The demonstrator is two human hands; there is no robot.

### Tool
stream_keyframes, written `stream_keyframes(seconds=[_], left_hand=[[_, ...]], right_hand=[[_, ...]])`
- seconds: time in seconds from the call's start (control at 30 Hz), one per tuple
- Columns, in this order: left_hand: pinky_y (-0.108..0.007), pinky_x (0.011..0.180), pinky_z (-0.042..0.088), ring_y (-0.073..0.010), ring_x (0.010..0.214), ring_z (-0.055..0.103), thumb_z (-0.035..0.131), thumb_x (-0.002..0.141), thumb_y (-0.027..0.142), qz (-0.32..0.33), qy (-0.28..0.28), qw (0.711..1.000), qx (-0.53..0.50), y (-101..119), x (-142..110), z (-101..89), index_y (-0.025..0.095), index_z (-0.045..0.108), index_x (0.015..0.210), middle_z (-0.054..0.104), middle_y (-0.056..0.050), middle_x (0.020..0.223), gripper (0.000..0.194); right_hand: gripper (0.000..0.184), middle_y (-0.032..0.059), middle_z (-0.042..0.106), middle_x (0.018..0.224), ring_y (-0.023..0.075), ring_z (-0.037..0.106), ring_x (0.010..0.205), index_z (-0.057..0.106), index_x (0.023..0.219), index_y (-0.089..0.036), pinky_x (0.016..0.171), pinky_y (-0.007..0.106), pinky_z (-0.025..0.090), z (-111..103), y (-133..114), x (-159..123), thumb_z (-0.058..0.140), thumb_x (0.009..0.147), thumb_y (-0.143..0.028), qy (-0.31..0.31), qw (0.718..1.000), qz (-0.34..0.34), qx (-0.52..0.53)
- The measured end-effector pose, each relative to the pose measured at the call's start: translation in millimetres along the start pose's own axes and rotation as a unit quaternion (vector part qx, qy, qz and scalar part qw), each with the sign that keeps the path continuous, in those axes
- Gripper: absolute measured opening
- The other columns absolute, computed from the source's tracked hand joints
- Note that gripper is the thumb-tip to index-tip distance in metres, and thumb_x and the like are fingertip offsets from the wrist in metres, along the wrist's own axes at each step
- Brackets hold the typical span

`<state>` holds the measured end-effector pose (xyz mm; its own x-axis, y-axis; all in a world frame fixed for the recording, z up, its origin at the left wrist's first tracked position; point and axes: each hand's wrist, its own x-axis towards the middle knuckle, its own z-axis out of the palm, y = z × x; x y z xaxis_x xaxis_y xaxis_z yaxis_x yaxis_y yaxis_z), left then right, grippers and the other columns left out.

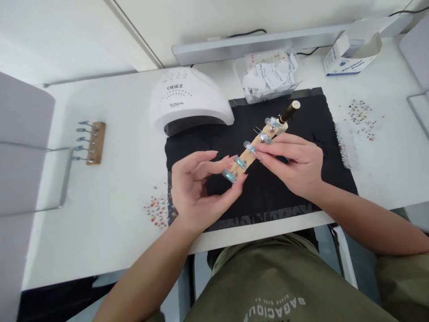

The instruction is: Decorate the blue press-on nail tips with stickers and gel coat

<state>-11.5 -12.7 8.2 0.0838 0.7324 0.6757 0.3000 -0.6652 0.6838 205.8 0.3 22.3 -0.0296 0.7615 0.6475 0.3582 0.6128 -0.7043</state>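
- A white table against a pale wall carries a black mat beneath both hands.
- The left hand is partly curled, thumb and fingers closed on the near end of a wooden bar, which slants up between the hands.
- Five bluish false nails sit along the bar.
- The right hand has thumb and forefinger drawn almost together, touching the middle nail; whether they grip it, I cannot tell.
- Beyond the right fingertips, a dark tube stands out at the bar's far end.
- Ahead of the left hand is a white lamp.
- Well left of that hand lies another wooden bar with nails.
- Small gems are scattered just beside the left hand.
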Motion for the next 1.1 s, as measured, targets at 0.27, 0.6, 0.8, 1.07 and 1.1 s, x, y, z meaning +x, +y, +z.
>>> stream_keyframes(seconds=[0.27, 0.6, 0.8, 1.07, 1.1], left_hand=[[-0.035, 0.088, 0.080, -0.0220, 0.082, 0.088, 0.101, 0.083, 0.018, 0.009, 0.024, 1.000, -0.017, -2, 1, 2.0, 0.024, 0.069, 0.140, 0.083, 0.001, 0.090, 0.066], [-0.037, 0.083, 0.081, -0.0224, 0.079, 0.088, 0.101, 0.080, 0.022, 0.017, 0.037, 0.999, 0.006, -3, 0, 3.1, 0.029, 0.070, 0.140, 0.084, 0.004, 0.089, 0.068], [-0.035, 0.087, 0.080, -0.0232, 0.085, 0.090, 0.100, 0.081, 0.016, 0.020, 0.051, 0.998, -0.009, -4, 5, -1.3, 0.024, 0.071, 0.137, 0.084, 0.002, 0.091, 0.064], [-0.038, 0.081, 0.082, -0.0252, 0.083, 0.091, 0.098, 0.085, 0.021, 0.080, 0.052, 0.995, 0.027, -8, 8, -6.8, 0.025, 0.067, 0.140, 0.087, 0.002, 0.095, 0.064], [-0.038, 0.081, 0.082, -0.0256, 0.083, 0.091, 0.099, 0.084, 0.019, 0.088, 0.046, 0.995, 0.020, -8, 7, -7.4, 0.025, 0.067, 0.141, 0.088, 0.002, 0.095, 0.066]], right_hand=[[0.021, -0.0003, 0.092, 0.104, 0.0129, 0.083, 0.084, 0.092, 0.113, -0.031, 0.081, 0.027, 0.071, -1, 0, 0, 0.083, 0.101, -0.017, -0.015, 1.000, -0.006, -0.010], [0.027, 0.0018, 0.093, 0.107, 0.0150, 0.088, 0.092, 0.091, 0.116, -0.029, 0.090, 0.027, 0.073, 5, 2, -1, 0.081, 0.099, -0.010, 0.001, 0.999, -0.045, -0.003], [0.036, -0.0026, 0.091, 0.095, 0.0132, 0.081, 0.071, 0.088, 0.121, -0.034, 0.067, 0.026, 0.069, -10, -8, 2, 0.076, 0.100, -0.008, 0.001, 0.996, -0.085, -0.004], [0.038, -0.0007, 0.081, 0.101, 0.0205, 0.078, 0.081, 0.086, 0.129, -0.044, 0.070, 0.042, 0.069, -33, -2, 13, 0.082, 0.100, -0.019, 0.169, 0.978, -0.091, -0.081], [0.038, -0.0007, 0.080, 0.102, 0.0212, 0.078, 0.084, 0.086, 0.129, -0.045, 0.073, 0.043, 0.069, -34, -1, 14, 0.084, 0.100, -0.019, 0.164, 0.978, -0.093, -0.091]])
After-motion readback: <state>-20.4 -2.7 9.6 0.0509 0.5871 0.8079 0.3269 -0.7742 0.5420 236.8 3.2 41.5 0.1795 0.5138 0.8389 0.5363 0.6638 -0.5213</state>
